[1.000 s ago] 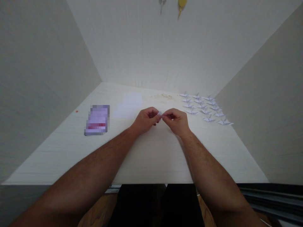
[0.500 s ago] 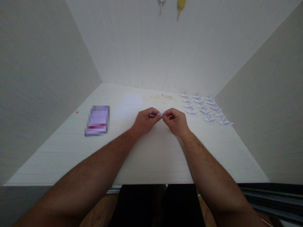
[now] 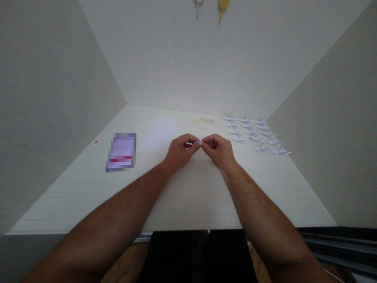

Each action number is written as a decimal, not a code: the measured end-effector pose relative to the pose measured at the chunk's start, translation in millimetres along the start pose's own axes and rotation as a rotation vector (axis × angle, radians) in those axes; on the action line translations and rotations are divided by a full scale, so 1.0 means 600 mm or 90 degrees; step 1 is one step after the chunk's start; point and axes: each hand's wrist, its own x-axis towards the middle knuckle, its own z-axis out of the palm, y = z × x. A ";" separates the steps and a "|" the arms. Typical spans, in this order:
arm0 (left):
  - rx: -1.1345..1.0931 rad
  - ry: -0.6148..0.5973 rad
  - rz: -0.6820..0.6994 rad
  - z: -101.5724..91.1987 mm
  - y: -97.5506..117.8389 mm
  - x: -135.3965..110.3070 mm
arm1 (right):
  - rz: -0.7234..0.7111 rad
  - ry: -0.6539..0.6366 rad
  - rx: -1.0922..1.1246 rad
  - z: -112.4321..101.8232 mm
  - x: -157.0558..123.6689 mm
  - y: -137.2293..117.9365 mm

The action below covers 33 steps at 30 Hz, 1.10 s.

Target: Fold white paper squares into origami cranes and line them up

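Note:
My left hand (image 3: 183, 150) and my right hand (image 3: 218, 149) meet over the middle of the white table (image 3: 191, 204). Between their fingertips is a small folded piece of white paper (image 3: 199, 142), mostly covered by the fingers. Thumb and forefinger of each hand pinch it, the left from one side and the right from the other. Its exact shape is too small to make out. To the right of my hands stand several white origami cranes (image 3: 255, 139), set out in rows. White paper sheets (image 3: 159, 137) lie flat just left of my left hand.
A blurred purple rectangular object (image 3: 122, 151) with a red strip lies on the left of the table. Near the left edge is a small orange bit (image 3: 96, 142). Walls enclose the left, back and right sides. A yellow object (image 3: 223, 5) hangs on the back wall.
Both hands keep pinching the paper at almost the same spot, with only slight finger movement. The view has shifted a little; the cranes and sheets stay put.

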 end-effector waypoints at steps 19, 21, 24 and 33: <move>0.023 -0.026 0.015 -0.003 0.005 -0.003 | -0.057 -0.029 -0.063 -0.002 -0.001 -0.002; 0.028 -0.026 0.013 -0.003 0.003 -0.003 | -0.052 -0.033 -0.074 -0.002 -0.001 -0.005; 0.034 -0.029 0.014 -0.003 0.001 -0.002 | -0.050 -0.039 -0.085 -0.004 -0.002 -0.011; 0.031 -0.025 0.003 -0.004 0.008 -0.003 | -0.049 -0.052 -0.120 -0.005 -0.002 -0.012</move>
